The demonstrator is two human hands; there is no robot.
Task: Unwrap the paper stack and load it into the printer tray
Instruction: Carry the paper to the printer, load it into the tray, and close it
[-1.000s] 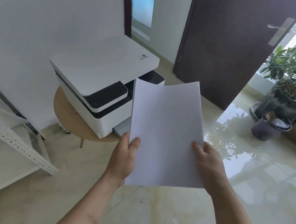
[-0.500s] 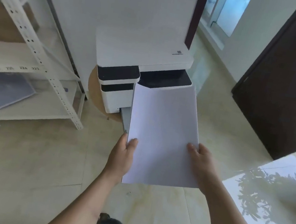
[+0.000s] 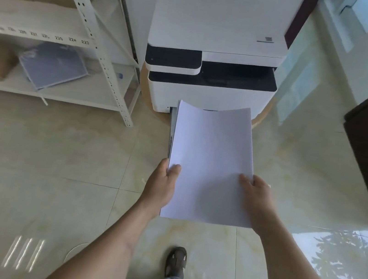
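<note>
Both hands hold a paper stack [image 3: 210,163] in front of the printer [image 3: 213,71].

The left hand [image 3: 162,184] is closed on the stack's left edge, thumb on top; the right hand [image 3: 256,199] is closed on its right edge, thumb on top too. The stack's far end bows upward and lies just before the printer's lower front, over the tray [image 3: 171,125], of which only a thin strip shows left of the paper. Left of the printer stands a white shelf rack [image 3: 100,53].
</note>
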